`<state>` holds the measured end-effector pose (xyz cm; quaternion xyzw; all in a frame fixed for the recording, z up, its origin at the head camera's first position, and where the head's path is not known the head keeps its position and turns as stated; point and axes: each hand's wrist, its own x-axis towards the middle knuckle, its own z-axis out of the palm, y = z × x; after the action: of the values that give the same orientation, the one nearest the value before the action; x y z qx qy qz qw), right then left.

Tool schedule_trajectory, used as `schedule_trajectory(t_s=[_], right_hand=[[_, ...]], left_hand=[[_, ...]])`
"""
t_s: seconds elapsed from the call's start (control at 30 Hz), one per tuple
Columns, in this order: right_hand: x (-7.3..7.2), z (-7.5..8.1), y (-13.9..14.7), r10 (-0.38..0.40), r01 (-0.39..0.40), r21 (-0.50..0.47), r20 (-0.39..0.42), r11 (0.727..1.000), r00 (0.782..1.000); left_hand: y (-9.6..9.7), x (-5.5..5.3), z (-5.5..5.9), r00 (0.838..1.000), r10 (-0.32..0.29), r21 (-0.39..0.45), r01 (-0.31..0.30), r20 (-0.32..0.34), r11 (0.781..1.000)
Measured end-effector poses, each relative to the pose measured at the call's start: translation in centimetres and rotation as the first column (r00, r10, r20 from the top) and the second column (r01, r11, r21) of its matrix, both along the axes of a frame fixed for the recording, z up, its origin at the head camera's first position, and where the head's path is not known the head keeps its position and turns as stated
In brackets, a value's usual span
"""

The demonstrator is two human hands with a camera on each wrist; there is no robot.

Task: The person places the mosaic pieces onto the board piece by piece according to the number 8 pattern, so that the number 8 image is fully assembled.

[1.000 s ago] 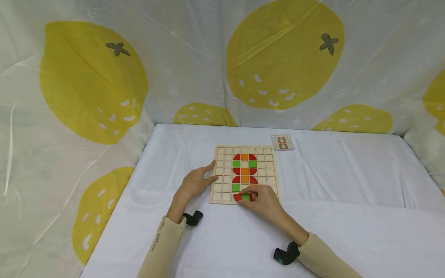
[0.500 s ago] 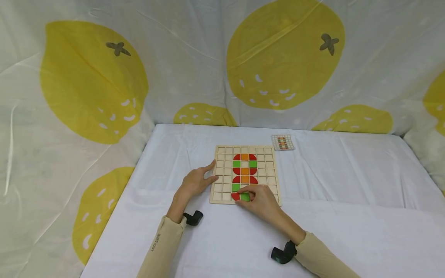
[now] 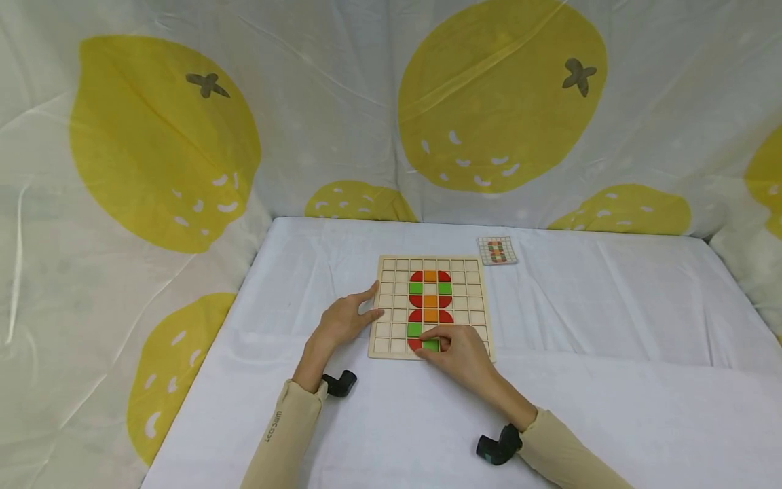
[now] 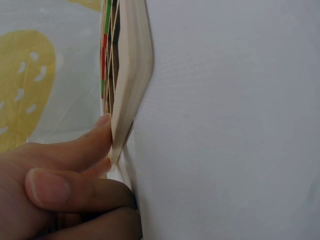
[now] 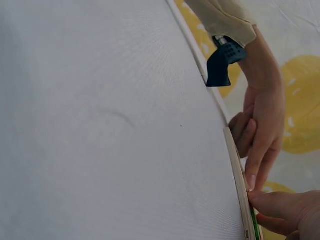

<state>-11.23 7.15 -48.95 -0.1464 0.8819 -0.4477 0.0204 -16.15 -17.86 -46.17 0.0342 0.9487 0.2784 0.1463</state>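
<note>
In the head view, a wooden grid board (image 3: 387, 333) lies on the white cloth, with red, orange and green tiles set in its cells. My right hand (image 3: 467, 356) pinches a red tile (image 3: 413, 344) with thumb and index finger, low in the bottom row beside a green tile (image 3: 431, 345). The hand covers the cells to its right. My left hand (image 3: 343, 319) rests thumb and index finger against the board's left edge. Close up in the left wrist view, the fingers (image 4: 90, 147) touch the board's side (image 4: 135, 55); others are bent below.
A small pattern card (image 3: 497, 250) lies past the board's far right corner. White cloth (image 3: 611, 292) covers the table. Lemon-print curtains (image 3: 330, 136) stand behind and at the sides. Each wrist wears a black camera mount (image 3: 499, 445).
The red tile was tilted in my right fingers; it now lies level in the bottom row. My right hand shifted slightly left, then stayed. My left hand has not moved.
</note>
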Motion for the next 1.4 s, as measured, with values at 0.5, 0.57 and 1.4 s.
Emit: schedule_trajectory(t_s=[0.5, 0.57, 1.4], right_hand=[[0.1, 0.7, 0.5, -0.021, 0.022, -0.009, 0.048, 1.0, 0.999], [-0.1, 0.8, 0.8, -0.022, 0.023, -0.021, 0.056, 1.0, 0.998], [-4.2, 3.4, 8.8, 0.027, -0.067, 0.191, 0.203, 0.979, 0.979]], left_hand=[[-0.4, 0.1, -0.1, 1.0, 0.017, -0.005, -0.017, 0.011, 1.0], [-0.5, 0.1, -0.2, 1.0, 0.017, -0.007, -0.017, 0.012, 1.0], [-1.0, 0.0, -0.1, 0.999, 0.03, 0.006, -0.03, 0.026, 1.0]])
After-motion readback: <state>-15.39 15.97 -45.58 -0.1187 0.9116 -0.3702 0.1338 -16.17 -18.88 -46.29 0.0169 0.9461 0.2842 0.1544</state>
